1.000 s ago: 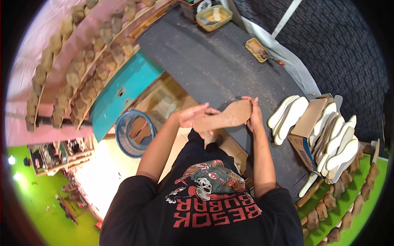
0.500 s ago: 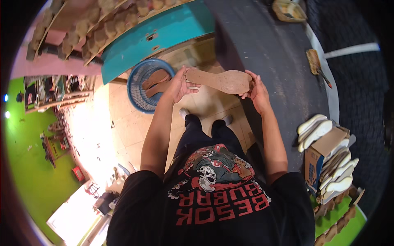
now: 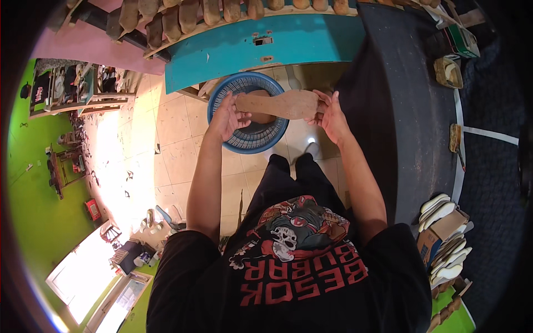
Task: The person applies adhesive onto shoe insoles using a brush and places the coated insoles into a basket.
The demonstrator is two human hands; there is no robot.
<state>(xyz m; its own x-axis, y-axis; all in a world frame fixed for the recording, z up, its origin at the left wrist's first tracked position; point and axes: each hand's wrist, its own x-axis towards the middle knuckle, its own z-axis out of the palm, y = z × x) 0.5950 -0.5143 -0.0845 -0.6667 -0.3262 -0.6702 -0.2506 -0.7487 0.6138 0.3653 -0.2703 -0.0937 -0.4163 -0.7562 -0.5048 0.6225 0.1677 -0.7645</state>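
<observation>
Your left hand (image 3: 226,117) and right hand (image 3: 331,115) each pinch an end of the brown sole-shaped cutout (image 3: 280,104), fingers closed on it. It spans level between them, above the blue basket (image 3: 251,141) under your left hand.

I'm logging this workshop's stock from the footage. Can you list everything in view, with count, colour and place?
Sole-shaped board: one, brown, held over the basket.
Basket: one, blue, on the tiled floor.
Bench: one, teal, top centre.
Wooden lasts: a row, brown, above the bench.
Work mat: one, dark grey, right.
Cardboard box: one, brown, lower right.
Insoles: a stack, white, in the box.
Left hand: grip on the board's left end.
Right hand: grip on its right end.
</observation>
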